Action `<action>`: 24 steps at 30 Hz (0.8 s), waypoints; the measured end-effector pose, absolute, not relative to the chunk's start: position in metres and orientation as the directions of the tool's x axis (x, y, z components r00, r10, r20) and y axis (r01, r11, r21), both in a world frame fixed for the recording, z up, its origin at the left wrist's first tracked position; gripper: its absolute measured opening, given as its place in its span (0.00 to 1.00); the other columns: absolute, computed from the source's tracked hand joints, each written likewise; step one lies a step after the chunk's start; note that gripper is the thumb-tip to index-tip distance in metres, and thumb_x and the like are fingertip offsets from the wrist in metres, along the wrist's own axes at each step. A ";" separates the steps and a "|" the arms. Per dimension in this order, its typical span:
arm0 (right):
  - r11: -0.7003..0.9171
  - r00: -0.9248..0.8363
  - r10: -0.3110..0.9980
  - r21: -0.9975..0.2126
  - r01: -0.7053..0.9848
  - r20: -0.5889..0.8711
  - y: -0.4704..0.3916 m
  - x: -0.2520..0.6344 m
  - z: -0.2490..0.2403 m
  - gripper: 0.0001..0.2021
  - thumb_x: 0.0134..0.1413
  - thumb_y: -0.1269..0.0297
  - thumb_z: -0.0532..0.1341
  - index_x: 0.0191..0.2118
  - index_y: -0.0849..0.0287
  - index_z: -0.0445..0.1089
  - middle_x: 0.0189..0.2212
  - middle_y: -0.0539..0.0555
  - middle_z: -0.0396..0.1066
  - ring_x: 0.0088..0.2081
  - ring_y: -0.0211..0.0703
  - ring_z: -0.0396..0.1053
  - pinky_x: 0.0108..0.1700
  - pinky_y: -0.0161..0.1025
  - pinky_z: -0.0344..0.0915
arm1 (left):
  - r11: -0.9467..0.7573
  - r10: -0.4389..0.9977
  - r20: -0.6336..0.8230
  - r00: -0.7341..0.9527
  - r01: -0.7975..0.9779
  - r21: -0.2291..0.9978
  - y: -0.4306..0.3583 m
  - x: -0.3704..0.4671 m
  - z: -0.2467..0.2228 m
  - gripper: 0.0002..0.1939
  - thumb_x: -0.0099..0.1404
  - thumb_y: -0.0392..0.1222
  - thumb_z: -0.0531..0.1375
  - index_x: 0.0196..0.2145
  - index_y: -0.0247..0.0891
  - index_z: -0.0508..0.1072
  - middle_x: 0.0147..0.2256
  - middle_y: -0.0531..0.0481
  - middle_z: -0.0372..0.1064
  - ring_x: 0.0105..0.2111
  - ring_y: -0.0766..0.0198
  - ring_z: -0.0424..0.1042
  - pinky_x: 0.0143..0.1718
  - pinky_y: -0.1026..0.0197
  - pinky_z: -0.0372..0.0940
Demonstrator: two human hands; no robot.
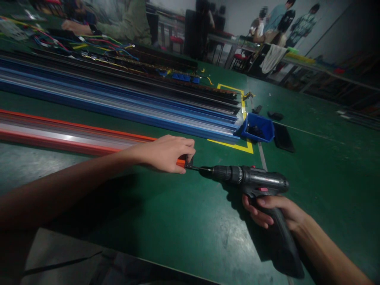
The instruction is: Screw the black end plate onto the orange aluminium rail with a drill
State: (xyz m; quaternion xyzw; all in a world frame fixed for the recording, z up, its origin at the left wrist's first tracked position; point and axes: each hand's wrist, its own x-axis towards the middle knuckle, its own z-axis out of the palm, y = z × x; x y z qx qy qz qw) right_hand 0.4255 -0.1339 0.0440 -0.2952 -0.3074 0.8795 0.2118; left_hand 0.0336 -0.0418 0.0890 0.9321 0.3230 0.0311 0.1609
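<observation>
While my right hand (274, 211) held a drill (258, 180), it pointed to nine o'clock. My left hand (166, 153) gripped an orange bar (181, 162).

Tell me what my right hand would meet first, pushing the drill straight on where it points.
Likely the black piece at the end of the orange rail, in your left hand; the drill bit seems to touch it, though depth is unclear.

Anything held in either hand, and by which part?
Right hand: drill, by the upper part of its handle. Left hand: orange-edged rail, at the end with the dark piece.
</observation>
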 end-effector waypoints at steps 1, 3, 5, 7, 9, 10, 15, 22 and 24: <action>-0.720 -0.736 0.555 -0.668 -0.191 -0.388 -0.134 0.426 0.044 0.13 0.62 0.65 0.69 0.48 0.69 0.80 0.34 0.56 0.73 0.21 0.28 0.63 0.29 0.30 0.70 | -0.740 0.613 -0.045 0.789 0.593 0.318 -0.042 0.034 0.089 0.09 0.62 0.49 0.67 0.37 0.45 0.74 0.42 0.52 0.70 0.44 0.59 0.72 0.35 0.59 0.54; -0.716 -0.738 0.555 -0.673 -0.188 -0.384 -0.134 0.426 0.044 0.13 0.62 0.65 0.68 0.48 0.69 0.79 0.34 0.56 0.73 0.21 0.28 0.62 0.28 0.30 0.70 | -0.740 0.615 -0.042 0.788 0.594 0.316 -0.042 0.034 0.089 0.09 0.62 0.49 0.67 0.37 0.46 0.74 0.42 0.52 0.70 0.44 0.59 0.72 0.35 0.59 0.54; -0.711 -0.738 0.557 -0.678 -0.188 -0.380 -0.134 0.425 0.044 0.13 0.63 0.65 0.68 0.48 0.69 0.79 0.35 0.57 0.74 0.21 0.27 0.62 0.28 0.30 0.70 | -0.741 0.614 -0.039 0.789 0.592 0.316 -0.043 0.033 0.089 0.09 0.62 0.49 0.67 0.37 0.46 0.74 0.42 0.52 0.70 0.44 0.59 0.72 0.35 0.59 0.54; -0.706 -0.736 0.563 -0.682 -0.192 -0.376 -0.134 0.425 0.044 0.14 0.63 0.65 0.68 0.49 0.69 0.79 0.36 0.58 0.74 0.21 0.27 0.62 0.29 0.30 0.70 | -0.741 0.613 -0.036 0.789 0.590 0.320 -0.042 0.033 0.089 0.09 0.62 0.50 0.67 0.37 0.46 0.74 0.42 0.52 0.70 0.44 0.59 0.72 0.35 0.58 0.54; -0.705 -0.739 0.562 -0.682 -0.194 -0.371 -0.134 0.425 0.044 0.14 0.63 0.65 0.68 0.49 0.69 0.79 0.37 0.59 0.75 0.22 0.27 0.63 0.29 0.30 0.70 | -0.740 0.612 -0.036 0.790 0.588 0.325 -0.042 0.033 0.088 0.10 0.62 0.50 0.67 0.37 0.46 0.74 0.42 0.53 0.69 0.44 0.59 0.71 0.35 0.58 0.53; -0.707 -0.742 0.559 -0.681 -0.193 -0.369 -0.134 0.424 0.044 0.14 0.63 0.64 0.68 0.49 0.69 0.79 0.37 0.59 0.75 0.22 0.27 0.63 0.29 0.30 0.71 | -0.739 0.612 -0.037 0.790 0.588 0.329 -0.041 0.033 0.088 0.10 0.62 0.50 0.67 0.37 0.46 0.74 0.42 0.53 0.69 0.44 0.59 0.71 0.35 0.58 0.53; -0.706 -0.735 0.566 -0.680 -0.199 -0.373 -0.134 0.424 0.045 0.12 0.63 0.66 0.68 0.47 0.70 0.80 0.33 0.57 0.74 0.21 0.28 0.63 0.29 0.30 0.72 | -0.738 0.609 -0.046 0.792 0.586 0.334 -0.041 0.034 0.088 0.10 0.62 0.50 0.67 0.37 0.46 0.73 0.42 0.53 0.69 0.44 0.59 0.71 0.35 0.58 0.53; -0.707 -0.720 0.581 -0.673 -0.217 -0.379 -0.135 0.426 0.042 0.11 0.62 0.67 0.68 0.46 0.70 0.80 0.31 0.56 0.74 0.21 0.28 0.64 0.29 0.31 0.73 | -0.742 0.608 -0.040 0.793 0.586 0.327 -0.042 0.033 0.089 0.10 0.62 0.50 0.67 0.37 0.45 0.74 0.42 0.52 0.69 0.44 0.60 0.71 0.35 0.59 0.52; -0.712 -0.721 0.577 -0.668 -0.216 -0.383 -0.135 0.426 0.042 0.11 0.62 0.68 0.68 0.47 0.70 0.80 0.31 0.56 0.74 0.21 0.29 0.65 0.29 0.31 0.73 | -0.742 0.608 -0.041 0.793 0.586 0.326 -0.042 0.033 0.088 0.10 0.62 0.50 0.67 0.37 0.45 0.74 0.42 0.53 0.69 0.44 0.60 0.71 0.35 0.59 0.52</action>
